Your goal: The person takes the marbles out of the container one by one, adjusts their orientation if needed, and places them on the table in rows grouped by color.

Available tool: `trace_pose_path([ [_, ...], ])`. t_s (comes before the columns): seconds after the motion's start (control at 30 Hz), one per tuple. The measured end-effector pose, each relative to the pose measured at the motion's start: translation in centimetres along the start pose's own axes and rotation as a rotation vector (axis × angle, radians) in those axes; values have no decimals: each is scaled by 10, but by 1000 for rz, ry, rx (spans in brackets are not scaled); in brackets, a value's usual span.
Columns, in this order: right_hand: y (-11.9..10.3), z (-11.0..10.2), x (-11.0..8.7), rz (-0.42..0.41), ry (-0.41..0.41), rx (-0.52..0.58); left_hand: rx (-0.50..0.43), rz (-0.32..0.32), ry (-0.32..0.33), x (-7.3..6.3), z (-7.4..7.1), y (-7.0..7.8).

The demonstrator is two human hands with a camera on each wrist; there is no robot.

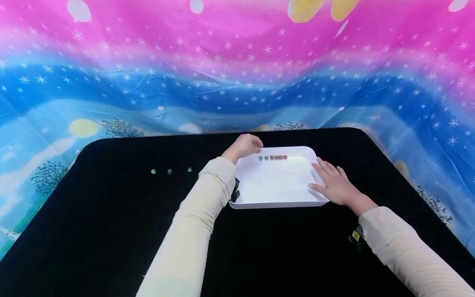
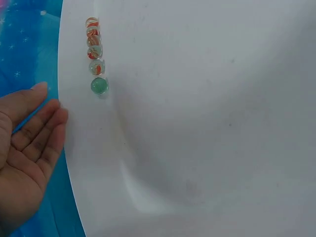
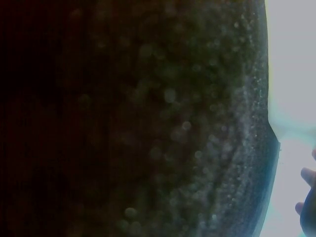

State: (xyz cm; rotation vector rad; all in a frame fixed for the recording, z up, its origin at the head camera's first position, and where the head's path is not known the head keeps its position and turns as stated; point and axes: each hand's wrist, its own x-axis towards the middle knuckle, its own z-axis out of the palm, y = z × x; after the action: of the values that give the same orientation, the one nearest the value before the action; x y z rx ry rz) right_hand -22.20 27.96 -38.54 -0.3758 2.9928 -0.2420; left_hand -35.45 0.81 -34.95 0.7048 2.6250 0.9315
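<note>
In the head view a white tray (image 1: 274, 181) lies on the black table. My left hand (image 1: 245, 145) is at its back left corner, fingers loosely bent; the left wrist view shows the palm side of this hand (image 2: 29, 148) empty, fingertips right at the rim. Along the tray's back side runs a row of several glass marbles. A plain green marble (image 2: 99, 86) ends the row nearest my left hand, and the others, such as this clear marble (image 2: 97, 67), have orange-red swirls. My right hand (image 1: 334, 183) rests on the tray's right rim with fingers stretched out.
Left of the tray, three marbles lie apart on the black cloth: a left one (image 1: 154, 171), a middle one (image 1: 169, 171) and a right one (image 1: 189, 169). Behind the table hangs a pink and blue patterned curtain (image 1: 222, 82). Mostly dark blur fills the right wrist view.
</note>
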Motion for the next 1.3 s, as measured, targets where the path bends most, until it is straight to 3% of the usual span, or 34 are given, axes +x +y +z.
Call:
trace_pose_path([
  [0.23, 0, 1, -1, -3, -4, 15, 137, -8, -69, 1, 4, 1],
  [0.5, -1, 0, 0, -8, -7, 13, 224, -38, -116, -3, 5, 2],
  [0.73, 0, 0, 1, -7, 1, 22, 314, -14, -141, 1, 8, 2],
  [1.3, 0, -1, 0, 1, -1, 24, 336, -12, -126, 3, 15, -2],
])
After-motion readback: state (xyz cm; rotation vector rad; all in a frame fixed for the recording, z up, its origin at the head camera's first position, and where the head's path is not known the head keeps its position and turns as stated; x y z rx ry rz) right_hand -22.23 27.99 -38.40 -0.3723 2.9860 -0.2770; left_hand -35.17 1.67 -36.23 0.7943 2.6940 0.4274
